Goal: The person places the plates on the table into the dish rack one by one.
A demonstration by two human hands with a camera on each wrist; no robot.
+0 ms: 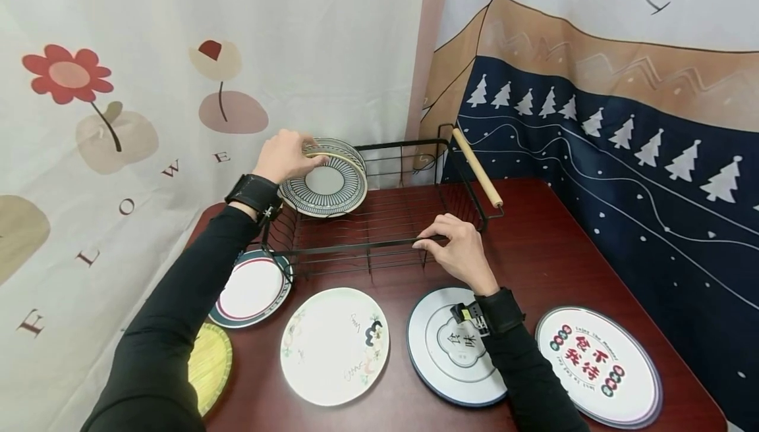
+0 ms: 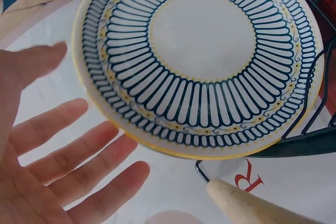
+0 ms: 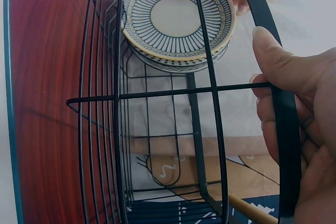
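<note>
My left hand [image 2: 63, 166] is at the rim of a white plate with a dark striped pattern and yellow edge [image 2: 205, 35]. Its fingers are spread and nearly straight, with fingertips right at the rim and the thumb apart from it. This plate leans in the left end of a black wire dish rack [image 1: 367, 247], in front of other patterned plates [image 1: 344, 145]. With thumb and curled fingers, my right hand [image 1: 455, 247] grips the flat front top rail of the rack [image 3: 286, 129].
Along the front of the dark red table lie a yellow plate [image 1: 210, 366], a blue-rimmed plate [image 1: 252, 287], a floral plate [image 1: 332, 346], a blue-edged plate [image 1: 433, 353] and a plate with red characters [image 1: 593, 366]. The rack has a wooden handle [image 1: 477, 167]. Curtains hang behind.
</note>
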